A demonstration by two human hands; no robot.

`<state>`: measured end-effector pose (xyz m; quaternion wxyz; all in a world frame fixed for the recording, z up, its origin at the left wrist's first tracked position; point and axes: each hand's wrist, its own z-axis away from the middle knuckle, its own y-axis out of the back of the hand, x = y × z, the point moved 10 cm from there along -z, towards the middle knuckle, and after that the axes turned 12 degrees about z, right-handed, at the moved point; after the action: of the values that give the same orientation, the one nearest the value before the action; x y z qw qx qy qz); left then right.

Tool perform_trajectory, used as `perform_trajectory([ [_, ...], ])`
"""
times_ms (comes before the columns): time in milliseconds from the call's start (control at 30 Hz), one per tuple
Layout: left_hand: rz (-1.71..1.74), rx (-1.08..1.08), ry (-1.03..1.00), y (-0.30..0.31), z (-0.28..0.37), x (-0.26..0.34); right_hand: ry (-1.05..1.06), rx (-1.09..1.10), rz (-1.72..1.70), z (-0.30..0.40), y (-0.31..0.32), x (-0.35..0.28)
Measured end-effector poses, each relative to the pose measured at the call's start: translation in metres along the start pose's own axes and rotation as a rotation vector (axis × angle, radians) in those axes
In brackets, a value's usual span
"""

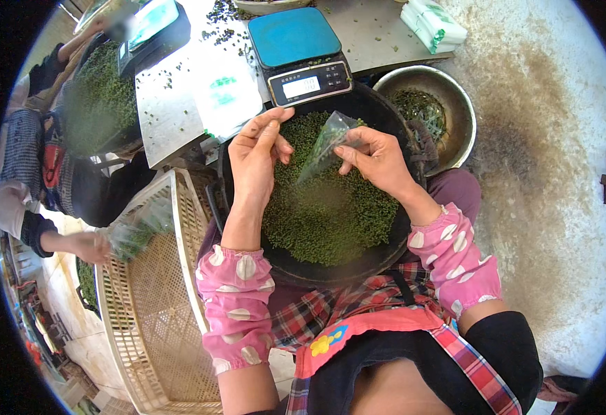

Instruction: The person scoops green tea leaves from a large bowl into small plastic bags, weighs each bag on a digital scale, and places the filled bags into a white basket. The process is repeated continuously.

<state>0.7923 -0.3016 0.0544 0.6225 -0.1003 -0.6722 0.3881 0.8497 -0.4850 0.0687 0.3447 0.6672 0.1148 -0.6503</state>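
A black round tub (pixel 334 277) rests on my lap, holding a heap of small green peppercorn-like berries (pixel 329 223). Above the berries, my right hand (pixel 373 153) pinches a clear plastic bag (pixel 323 145) between thumb and fingers. The bag hangs slanted, and its contents are hard to tell from the berries behind it. My left hand (pixel 264 145) is raised to the left of the bag, thumb against the fingers; whether it holds something thin cannot be told. Just beyond both hands, a digital scale (pixel 308 85) with a blue platform stands on the metal table.
Printed plastic bags (pixel 225 98) lie left of the scale, and another bundle (pixel 432 26) at the table's right end. A metal bowl (pixel 458 145) with plant scraps stands right. A plastic crate (pixel 194 259) holds filled bags; a co-worker's hand (pixel 87 247) is beside it.
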Motion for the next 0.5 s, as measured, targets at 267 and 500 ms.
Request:
perform_trajectory([
  [267, -0.436, -0.093, 0.083, -0.009, 0.005, -0.017, -0.050, 0.069, -0.142, -0.006, 0.014, -0.009],
  [500, -0.641, -0.319, 0.246, -0.028, 0.021, -0.034, -0.132, -0.070, -0.241, -0.007, 0.003, -0.010],
])
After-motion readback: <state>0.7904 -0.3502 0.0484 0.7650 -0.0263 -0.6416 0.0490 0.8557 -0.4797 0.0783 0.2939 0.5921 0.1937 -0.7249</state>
